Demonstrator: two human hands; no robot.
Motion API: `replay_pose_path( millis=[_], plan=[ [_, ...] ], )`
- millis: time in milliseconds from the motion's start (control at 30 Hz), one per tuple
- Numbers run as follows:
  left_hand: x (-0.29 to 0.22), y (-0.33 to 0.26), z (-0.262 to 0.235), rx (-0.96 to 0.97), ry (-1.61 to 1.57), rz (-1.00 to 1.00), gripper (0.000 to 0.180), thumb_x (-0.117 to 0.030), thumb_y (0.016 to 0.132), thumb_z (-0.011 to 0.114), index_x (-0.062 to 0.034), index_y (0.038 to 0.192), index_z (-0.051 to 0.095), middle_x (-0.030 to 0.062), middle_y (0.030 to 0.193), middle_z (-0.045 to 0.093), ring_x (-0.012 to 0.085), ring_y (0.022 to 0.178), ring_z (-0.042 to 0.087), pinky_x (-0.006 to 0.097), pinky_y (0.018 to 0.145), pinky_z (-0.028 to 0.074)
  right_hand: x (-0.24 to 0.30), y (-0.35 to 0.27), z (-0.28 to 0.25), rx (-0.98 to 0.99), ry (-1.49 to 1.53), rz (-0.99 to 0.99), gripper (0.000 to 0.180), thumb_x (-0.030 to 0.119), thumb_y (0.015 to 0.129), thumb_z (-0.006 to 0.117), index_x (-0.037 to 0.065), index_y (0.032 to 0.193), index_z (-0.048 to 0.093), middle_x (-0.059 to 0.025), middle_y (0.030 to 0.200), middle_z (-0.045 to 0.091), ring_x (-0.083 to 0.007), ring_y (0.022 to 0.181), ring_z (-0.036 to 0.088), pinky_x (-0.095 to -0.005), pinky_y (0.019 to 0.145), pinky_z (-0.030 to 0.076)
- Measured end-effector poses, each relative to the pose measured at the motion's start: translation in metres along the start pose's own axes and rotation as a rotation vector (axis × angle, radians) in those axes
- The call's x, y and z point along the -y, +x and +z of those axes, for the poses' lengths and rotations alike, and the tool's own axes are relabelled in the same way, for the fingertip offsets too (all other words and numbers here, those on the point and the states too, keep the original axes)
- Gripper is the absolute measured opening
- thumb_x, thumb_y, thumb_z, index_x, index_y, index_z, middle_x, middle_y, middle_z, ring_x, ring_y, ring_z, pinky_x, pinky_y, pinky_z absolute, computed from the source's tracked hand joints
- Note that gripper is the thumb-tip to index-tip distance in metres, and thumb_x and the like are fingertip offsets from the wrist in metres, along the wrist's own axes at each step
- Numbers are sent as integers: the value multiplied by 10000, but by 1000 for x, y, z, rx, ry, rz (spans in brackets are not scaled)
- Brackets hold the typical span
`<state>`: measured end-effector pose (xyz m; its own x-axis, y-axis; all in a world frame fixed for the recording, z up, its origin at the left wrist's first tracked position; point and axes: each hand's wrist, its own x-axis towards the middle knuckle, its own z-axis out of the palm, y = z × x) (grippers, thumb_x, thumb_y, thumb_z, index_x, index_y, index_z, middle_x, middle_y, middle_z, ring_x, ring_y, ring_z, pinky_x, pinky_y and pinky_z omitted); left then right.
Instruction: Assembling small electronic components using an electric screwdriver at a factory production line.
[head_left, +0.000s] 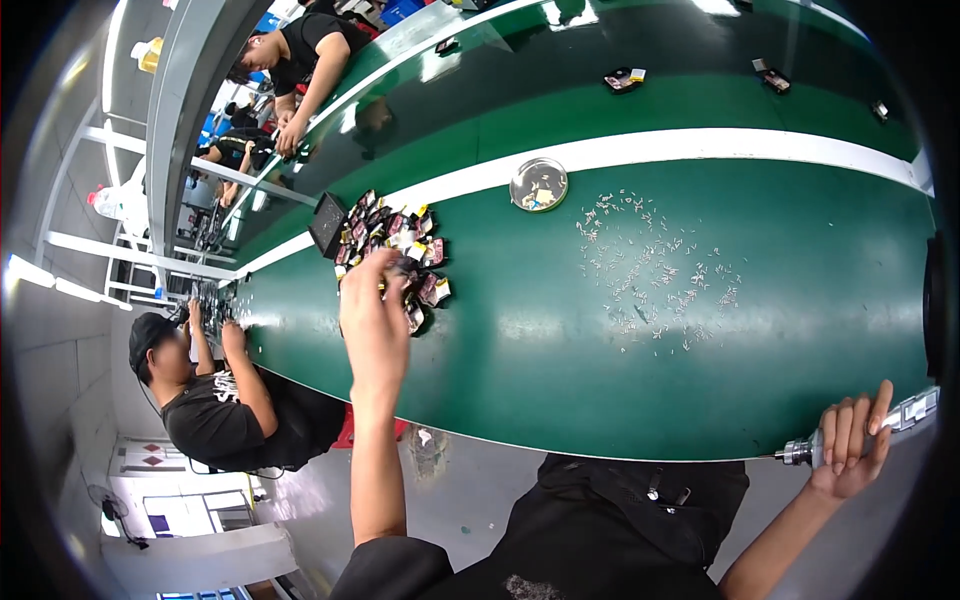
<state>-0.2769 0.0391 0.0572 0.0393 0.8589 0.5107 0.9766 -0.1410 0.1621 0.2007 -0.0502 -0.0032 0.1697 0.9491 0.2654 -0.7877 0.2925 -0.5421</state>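
Mid-run by my read: plenty left, little visibly closed out. Bulk of the small dark units (385, 225) lay heaped on the green table (500, 365), left of centre, against an open black box (326, 226) at the heap's far left end. Couldn't tell which of those were finished and which were waiting; no sorted stack of done ones showed. A few similar pieces sat well apart on the dark belt (480, 118) beyond the white rail (690, 145); whether they were output from this station, can't say. Small pale fasteners (665, 272) were strewn loose right of centre, so stock looked far from used up. Round dish (540, 208) just on the near side of the rail held a few pale bits, too small to identify. Hands: left hand (376, 315) was over the near edge of the heap, fingers bent and partly closed around a dark unit; motion blur there, so can't tell whether it was gripped, only touched, or just behind the fingers. Right hand (853, 435) was wrapped firmly round a silver-grey power driver (910, 410) at the table's near right corner, tool lying roughly level, bit pointing left along the edge, well apart from heap and fasteners. No unit was under the bit.
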Motion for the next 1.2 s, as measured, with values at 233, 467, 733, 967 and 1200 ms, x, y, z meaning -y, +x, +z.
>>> replay_pose_path(
  millis=[233, 467, 733, 967, 1200],
  plan=[
    [17, 5, 10, 71, 355, 95, 328, -53, 875, 604, 10, 1194, 559, 191, 1264, 535, 370, 1180, 488, 429, 995, 399, -32, -5, 10, -73, 118, 121, 232, 181, 952, 560, 91, 855, 369, 10, 498, 388, -88, 373, 371, -241, 399, 372],
    [-96, 23, 67, 178, -186, 297, 268, 2, 795, 677, 8, 1054, 611, 129, 1064, 564, 284, 925, 595, 385, 764, 506, -39, -10, 10, -165, 237, 108, 190, 203, 984, 491, 95, 875, 380, 6, 512, 382, -102, 395, 382, -270, 437, 380],
    [-99, 51, 93, 212, -70, 430, 170, 10, 804, 652, 16, 974, 642, 119, 937, 603, 302, 837, 604, 384, 728, 498, -39, -9, 10, -135, 308, 107, 189, 213, 982, 495, 92, 873, 399, 4, 513, 389, -110, 394, 391, -281, 438, 379],
    [-98, 60, 98, 236, -93, 519, 110, 27, 791, 656, 7, 887, 606, 114, 848, 585, 301, 775, 593, 388, 677, 485, -38, -11, 7, -153, 304, 119, 197, 225, 972, 515, 98, 871, 403, 3, 513, 408, -109, 397, 409, -278, 441, 393],
    [-94, 36, 89, 207, -264, 319, 82, 44, 829, 623, 15, 878, 565, 131, 788, 585, 282, 689, 587, 361, 618, 478, -38, -14, 8, -166, 300, 131, 210, 230, 969, 512, 104, 855, 389, 6, 503, 411, -108, 395, 414, -278, 437, 392]
  ],
)
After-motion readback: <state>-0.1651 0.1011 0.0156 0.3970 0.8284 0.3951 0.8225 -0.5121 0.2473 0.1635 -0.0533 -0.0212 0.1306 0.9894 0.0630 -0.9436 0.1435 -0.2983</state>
